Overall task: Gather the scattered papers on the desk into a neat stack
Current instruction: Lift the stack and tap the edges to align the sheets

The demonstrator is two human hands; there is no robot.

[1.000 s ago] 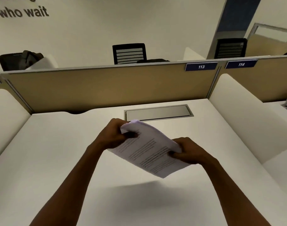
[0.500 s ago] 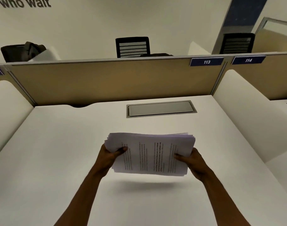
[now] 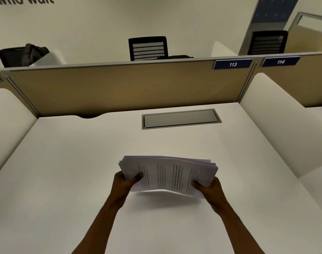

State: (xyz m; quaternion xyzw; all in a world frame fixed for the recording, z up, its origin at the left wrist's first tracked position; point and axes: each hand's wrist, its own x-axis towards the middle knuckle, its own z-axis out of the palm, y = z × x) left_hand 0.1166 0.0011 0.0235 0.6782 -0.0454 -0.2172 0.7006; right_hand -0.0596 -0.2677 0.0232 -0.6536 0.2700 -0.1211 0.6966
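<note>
Above the bare desk (image 3: 65, 180), left hand (image 3: 124, 182) and right hand (image 3: 210, 188) pinch the papers' (image 3: 167, 175) side edges.

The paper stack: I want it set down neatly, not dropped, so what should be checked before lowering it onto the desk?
1. Both hands grip it: left hand and right hand each hold a short end: ok.
2. Edges of the paper stack squared: far and left edges fan out: not ok.
3. Stack flat: it bows upward in the middle: not ok.
4. Desk below bare: ok.
5. Clear of the cable hatch: stack sits nearer the person: ok.
6. No loose sheets left elsewhere: none in view: ok.
</note>
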